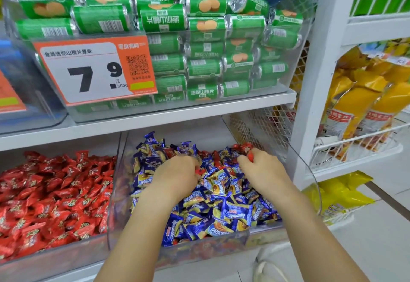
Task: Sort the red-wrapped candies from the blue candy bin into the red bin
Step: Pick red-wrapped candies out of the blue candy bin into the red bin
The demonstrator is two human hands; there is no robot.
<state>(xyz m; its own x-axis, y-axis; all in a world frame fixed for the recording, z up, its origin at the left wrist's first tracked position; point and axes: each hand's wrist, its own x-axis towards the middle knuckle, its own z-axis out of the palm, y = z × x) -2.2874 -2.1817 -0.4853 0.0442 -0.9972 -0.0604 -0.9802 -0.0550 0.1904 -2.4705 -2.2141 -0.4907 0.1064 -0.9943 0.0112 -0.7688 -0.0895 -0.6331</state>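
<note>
Both hands are down in the blue candy bin (310,170), a clear bin on the lower shelf (137,126). The left hand (175,176) lies knuckles-up on the blue candies (221,204), fingers curled, pinching a red-wrapped candy (200,171) that peeks out at its 3 o'clock edge. The right hand (261,168) is curled around another red candy (250,156), which shows at its 11 o'clock, by the fingertips. More red wrappers (216,156) lie among the blue ones between the two hands and at 12 o'clock from them, toward the back of the bin. The red bin (55,257), heaped with red candies (55,193), sits just beside the blue bin at 9 o'clock from the left hand. Above, green packets (206,44) fill the upper shelf behind a price tag (88,70).
</note>
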